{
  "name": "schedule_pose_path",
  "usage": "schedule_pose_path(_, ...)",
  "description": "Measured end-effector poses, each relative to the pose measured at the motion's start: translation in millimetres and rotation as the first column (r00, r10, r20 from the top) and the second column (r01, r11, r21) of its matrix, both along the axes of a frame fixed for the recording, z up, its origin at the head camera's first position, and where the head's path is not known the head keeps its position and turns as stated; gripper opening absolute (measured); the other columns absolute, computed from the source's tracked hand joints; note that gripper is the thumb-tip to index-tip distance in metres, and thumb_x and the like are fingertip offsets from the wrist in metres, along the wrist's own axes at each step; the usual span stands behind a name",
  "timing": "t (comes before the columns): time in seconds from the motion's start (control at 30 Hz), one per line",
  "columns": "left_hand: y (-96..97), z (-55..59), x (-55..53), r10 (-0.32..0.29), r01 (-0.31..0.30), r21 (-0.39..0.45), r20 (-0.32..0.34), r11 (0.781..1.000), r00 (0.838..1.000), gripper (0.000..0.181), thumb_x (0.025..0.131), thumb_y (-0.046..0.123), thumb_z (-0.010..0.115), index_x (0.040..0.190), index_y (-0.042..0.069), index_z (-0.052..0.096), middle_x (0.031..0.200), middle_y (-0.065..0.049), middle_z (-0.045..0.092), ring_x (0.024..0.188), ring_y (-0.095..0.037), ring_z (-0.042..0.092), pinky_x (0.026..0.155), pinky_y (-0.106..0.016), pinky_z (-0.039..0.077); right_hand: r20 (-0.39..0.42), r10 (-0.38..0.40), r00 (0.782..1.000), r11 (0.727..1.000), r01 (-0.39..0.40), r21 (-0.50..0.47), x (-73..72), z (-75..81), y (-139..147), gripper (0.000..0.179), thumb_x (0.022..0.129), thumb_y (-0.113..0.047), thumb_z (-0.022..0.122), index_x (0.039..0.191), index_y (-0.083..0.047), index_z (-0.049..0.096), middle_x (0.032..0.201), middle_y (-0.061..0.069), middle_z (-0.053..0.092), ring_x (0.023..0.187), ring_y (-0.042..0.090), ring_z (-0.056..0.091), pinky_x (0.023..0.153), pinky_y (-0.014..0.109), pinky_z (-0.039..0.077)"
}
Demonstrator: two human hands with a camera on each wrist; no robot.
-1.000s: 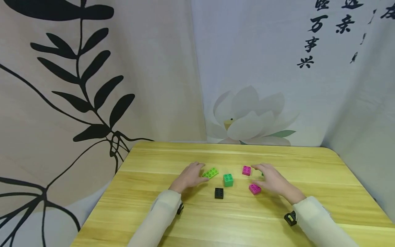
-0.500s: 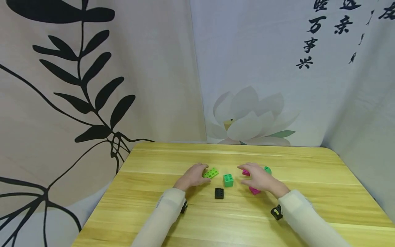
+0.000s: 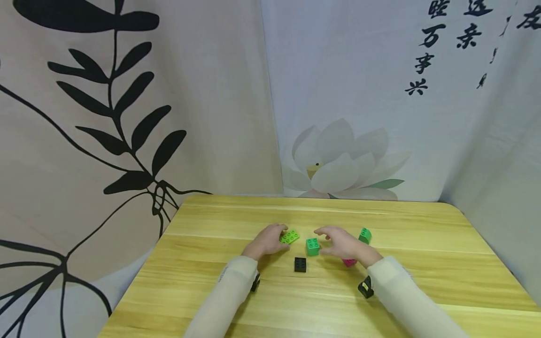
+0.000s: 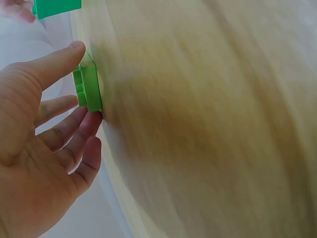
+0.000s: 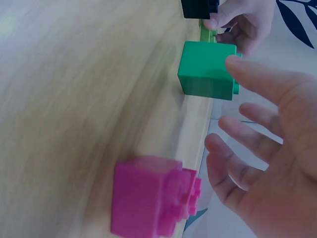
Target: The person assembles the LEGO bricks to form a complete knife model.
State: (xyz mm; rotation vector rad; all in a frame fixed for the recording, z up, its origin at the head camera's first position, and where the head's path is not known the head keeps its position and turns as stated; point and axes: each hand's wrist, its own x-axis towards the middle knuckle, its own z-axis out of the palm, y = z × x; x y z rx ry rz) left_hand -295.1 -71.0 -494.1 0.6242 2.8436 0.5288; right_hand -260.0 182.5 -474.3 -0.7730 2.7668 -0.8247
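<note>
My left hand (image 3: 269, 240) is around the left end of a flat lime-green toy brick (image 3: 290, 236). In the left wrist view, the thumb is at one end of this lime brick (image 4: 90, 88) and curved fingertips are at the other. A taller green toy brick (image 3: 313, 247) stands just left of my right hand (image 3: 341, 242). Seen from the right wrist, the thumb tip overlaps the studded edge of that green brick (image 5: 205, 69), while the other fingers are spread apart. A black toy brick (image 3: 300, 265) lies between the hands, nearer me.
A magenta brick (image 3: 349, 262) shows partly below my right wrist; the other magenta brick (image 5: 192, 191) is hidden by the hand in the head view. Another green brick (image 3: 365, 235) stands to the right. The wooden table (image 3: 253, 300) ends at a printed curtain (image 3: 228, 117).
My right hand has moved left, from beside the magenta bricks to the tall green brick, uncovering the green brick on the right. The left hand has shifted slightly right over the lime brick.
</note>
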Motion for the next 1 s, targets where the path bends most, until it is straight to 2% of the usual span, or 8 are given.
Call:
schedule_pose_path(0.2, 4.8, -0.9, -1.7, -0.003, 0.003, -0.013, -0.018, 1.000, 1.000, 0.061, 0.084, 0.033, 0.073, 0.134, 0.009, 0.050, 0.122, -0.005, 0.058, 0.110, -0.021, 0.053, 0.095, -0.038, 0.041, 0.032, 0.027, 0.999, 0.999, -0.026, -0.024, -1.3, -1.9, -5.1, 0.054, 0.085, -0.016, 0.072, 0.132, -0.002, 0.050, 0.130, 0.012, 0.054, 0.109, 0.031, 0.055, 0.091, 0.044, 0.045)
schedule_pose_path(0.43, 7.9, -3.2, -2.8, 0.007, -0.008, -0.028, -0.019, 1.000, 1.000, 0.051, 0.082, 0.033, 0.074, 0.123, 0.006, 0.059, 0.101, -0.001, 0.056, 0.085, -0.013, 0.051, 0.079, -0.030, 0.045, 0.035, 0.042, 0.998, 0.999, -0.041, -0.027, -4.2, -6.6, -8.2, 0.051, 0.086, -0.016, 0.071, 0.131, 0.000, 0.051, 0.129, 0.015, 0.054, 0.108, 0.033, 0.056, 0.092, 0.045, 0.045)
schedule_pose_path(0.77, 8.4, -2.4, 3.4, 0.000, 0.000, -0.019, -0.005, 1.000, 1.000, 0.043, 0.081, 0.022, 0.073, 0.119, 0.006, 0.062, 0.096, -0.001, 0.054, 0.079, -0.012, 0.049, 0.073, -0.028, 0.045, 0.016, 0.033, 0.999, 0.999, -0.033, -0.016, -5.2, -15.4, -9.2, 0.037, 0.086, -0.014, 0.071, 0.119, -0.006, 0.059, 0.118, 0.009, 0.061, 0.100, 0.027, 0.059, 0.088, 0.042, 0.047)
schedule_pose_path(1.0, 5.7, 0.3, 8.1, -0.004, 0.004, 0.011, -0.005, 1.000, 1.000, 0.042, 0.082, 0.019, 0.068, 0.121, 0.007, 0.060, 0.103, -0.002, 0.054, 0.087, -0.014, 0.051, 0.082, -0.034, 0.046, 0.013, 0.018, 1.000, 0.999, -0.018, -0.028, -1.3, -12.2, -7.0, 0.035, 0.085, -0.014, 0.070, 0.118, -0.006, 0.060, 0.113, 0.006, 0.063, 0.096, 0.022, 0.059, 0.084, 0.040, 0.048)
